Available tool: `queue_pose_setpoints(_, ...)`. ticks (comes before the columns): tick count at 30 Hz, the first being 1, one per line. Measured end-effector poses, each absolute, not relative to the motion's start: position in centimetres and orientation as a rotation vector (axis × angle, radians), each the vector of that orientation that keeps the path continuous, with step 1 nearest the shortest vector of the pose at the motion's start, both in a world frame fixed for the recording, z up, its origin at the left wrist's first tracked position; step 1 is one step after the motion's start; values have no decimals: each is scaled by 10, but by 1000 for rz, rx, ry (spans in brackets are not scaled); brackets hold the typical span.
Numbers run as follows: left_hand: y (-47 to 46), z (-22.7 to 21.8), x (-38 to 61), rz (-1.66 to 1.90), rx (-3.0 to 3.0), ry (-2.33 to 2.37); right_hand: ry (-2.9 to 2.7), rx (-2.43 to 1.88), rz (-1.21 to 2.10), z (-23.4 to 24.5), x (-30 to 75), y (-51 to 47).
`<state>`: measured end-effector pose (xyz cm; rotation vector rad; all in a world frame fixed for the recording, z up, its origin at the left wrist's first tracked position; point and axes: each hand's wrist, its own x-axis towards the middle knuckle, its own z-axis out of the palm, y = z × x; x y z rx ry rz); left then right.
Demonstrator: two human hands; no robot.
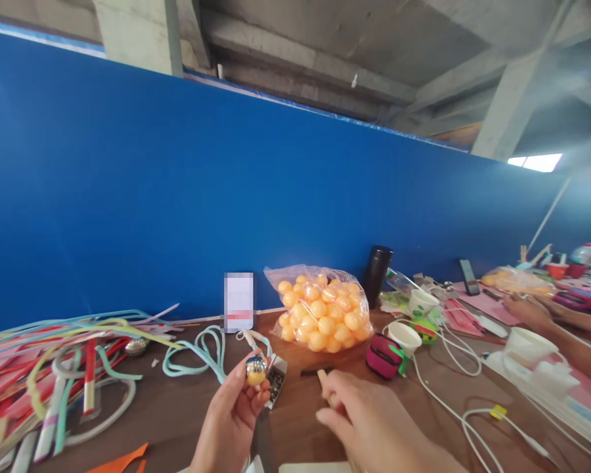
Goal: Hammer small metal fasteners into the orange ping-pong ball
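My left hand (234,414) is raised over the brown table (300,401), fingers closed round a small ball (256,370) that is shiny silver on top and yellow below. My right hand (369,420) is beside it, fingers curled on a thin pale stick (324,381) that pokes out past the knuckles. Just behind the ball lies a small flat card with dark specks (276,382) and a light teal cord (201,351) looped on the table. A clear bag full of orange balls (320,309) sits behind both hands.
A heap of coloured strips and tubes (59,368) fills the left. A black cylinder (377,274), paper cups (404,336), a magenta pouch (384,357) and white cables (463,394) lie to the right. Another person's hands (532,312) work at far right. A blue wall (226,197) backs the table.
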<state>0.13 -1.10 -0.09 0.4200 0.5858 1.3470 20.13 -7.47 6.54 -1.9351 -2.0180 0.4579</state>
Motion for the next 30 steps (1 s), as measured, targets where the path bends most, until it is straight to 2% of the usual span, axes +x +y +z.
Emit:
queue_pose_setpoints(4,-9,0,1,1355,377,566,-2006,-2166,364,49,217,-66)
queue_pose_setpoints(10,-7,1,0,1340,372,532,-2006,-2173,424,11,220,-63)
queue_pose_setpoints(17,-7,1,0,1339,403,510,-1941,-2090,492,22,229,-64)
queue_pose_setpoints(23,-6,2,0,1330,432,486,-1598,-1660,901,37,213,-81)
queue_pose_setpoints(30,-5,3,-1,1356,446,505,-1458,-1296,1176,58,169,-88)
